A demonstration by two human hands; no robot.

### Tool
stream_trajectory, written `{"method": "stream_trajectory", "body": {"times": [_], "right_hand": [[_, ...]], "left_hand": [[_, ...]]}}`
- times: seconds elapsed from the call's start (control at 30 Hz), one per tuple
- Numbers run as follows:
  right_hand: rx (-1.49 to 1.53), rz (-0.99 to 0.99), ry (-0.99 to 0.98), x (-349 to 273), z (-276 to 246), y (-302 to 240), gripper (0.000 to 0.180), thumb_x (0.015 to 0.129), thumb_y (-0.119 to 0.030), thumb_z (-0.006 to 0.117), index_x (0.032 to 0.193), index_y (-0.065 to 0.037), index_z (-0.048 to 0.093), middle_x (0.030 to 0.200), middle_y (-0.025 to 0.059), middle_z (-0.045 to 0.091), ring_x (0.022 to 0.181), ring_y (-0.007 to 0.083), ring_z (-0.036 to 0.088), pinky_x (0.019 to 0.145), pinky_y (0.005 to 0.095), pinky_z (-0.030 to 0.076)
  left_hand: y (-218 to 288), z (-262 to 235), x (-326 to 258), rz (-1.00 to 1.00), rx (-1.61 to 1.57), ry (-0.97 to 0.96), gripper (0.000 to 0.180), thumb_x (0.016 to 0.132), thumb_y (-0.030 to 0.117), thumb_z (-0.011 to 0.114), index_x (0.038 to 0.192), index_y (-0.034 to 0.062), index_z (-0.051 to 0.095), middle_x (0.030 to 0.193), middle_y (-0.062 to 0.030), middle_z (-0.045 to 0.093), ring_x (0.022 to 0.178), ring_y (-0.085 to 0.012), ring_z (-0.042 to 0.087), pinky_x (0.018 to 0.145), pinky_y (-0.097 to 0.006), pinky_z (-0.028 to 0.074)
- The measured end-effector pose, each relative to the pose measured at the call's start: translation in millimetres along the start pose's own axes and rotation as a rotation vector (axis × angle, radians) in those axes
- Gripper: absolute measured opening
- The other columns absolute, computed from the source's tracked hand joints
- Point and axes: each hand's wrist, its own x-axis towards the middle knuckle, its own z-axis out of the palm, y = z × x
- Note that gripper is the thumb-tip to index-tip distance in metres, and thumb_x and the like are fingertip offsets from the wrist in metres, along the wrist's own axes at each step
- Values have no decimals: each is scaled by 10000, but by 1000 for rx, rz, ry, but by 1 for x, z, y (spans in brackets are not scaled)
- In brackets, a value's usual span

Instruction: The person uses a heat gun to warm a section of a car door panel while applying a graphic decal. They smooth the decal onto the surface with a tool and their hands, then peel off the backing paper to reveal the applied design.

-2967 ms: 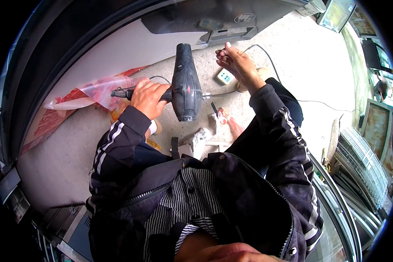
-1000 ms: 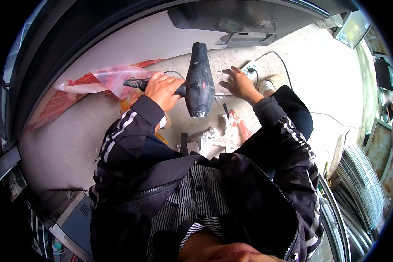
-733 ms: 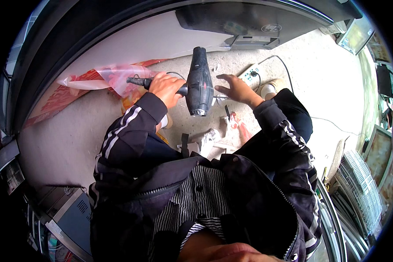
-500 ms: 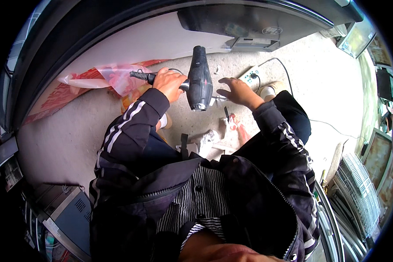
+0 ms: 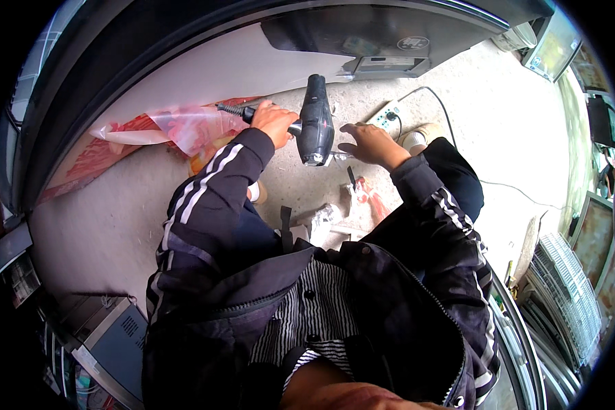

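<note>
The left hand (image 5: 275,123) grips the black heat gun (image 5: 317,121) firmly, nozzle toward six o'clock; the right hand (image 5: 363,142), open and empty at three o'clock, should stay beside the airflow.

The hair dryer (image 5: 317,126) was of black glossy plastic. The floor (image 5: 499,116) was rough grey concrete. The bag (image 5: 184,126) was thin, shiny, clear plastic. The jacket (image 5: 403,301) was dark, matt cloth.

The right hand (image 5: 367,145) has come down from the white power strip (image 5: 387,115) – now spread flat beside the nozzle of the black heat gun (image 5: 316,121) – which the left hand (image 5: 275,123) has swung upright.
</note>
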Motion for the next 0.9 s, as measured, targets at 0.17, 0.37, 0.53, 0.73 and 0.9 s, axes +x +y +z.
{"method": "stream_trajectory", "body": {"times": [0.17,0.37,0.53,0.73,0.9], "right_hand": [[-38,-60,75,-1,-2,4,455,857,-385,648,1200,-88,612,1042,175,675,994,349,646,839,432,513],[-89,-78,129,-12,-5,12,443,847,-373,655,1193,-99,619,1017,164,677,972,337,653,817,426,521],[-106,-52,123,-17,-22,4,447,842,-377,664,1183,-91,626,1012,172,676,965,340,654,817,422,522],[102,-162,278,-3,-26,-11,607,885,-471,621,1274,-12,543,1124,246,632,1001,393,635,877,437,506],[775,-96,-11,20,-13,-57,1015,809,-622,665,1430,95,304,1370,306,467,1245,372,509,1015,406,435]], "left_hand": [[4,24,25,27,117,-98,359,720,271,759,1064,196,689,989,-32,713,1006,-207,646,962,-402,353],[10,20,32,-79,115,-243,421,762,271,755,1166,212,651,1059,-30,698,1075,-228,618,1066,-456,308],[-2,-9,-13,-174,88,-135,443,763,254,742,1186,186,630,1086,-55,682,1070,-246,616,1006,-426,339],[-3,-43,-103,-155,93,251,501,727,200,756,1203,171,606,1099,-42,662,1052,-234,596,954,-398,371],[13,-65,-142,-238,69,339,498,713,172,754,1193,146,622,1101,-48,652,1008,-237,587,934,-391,384]]}}
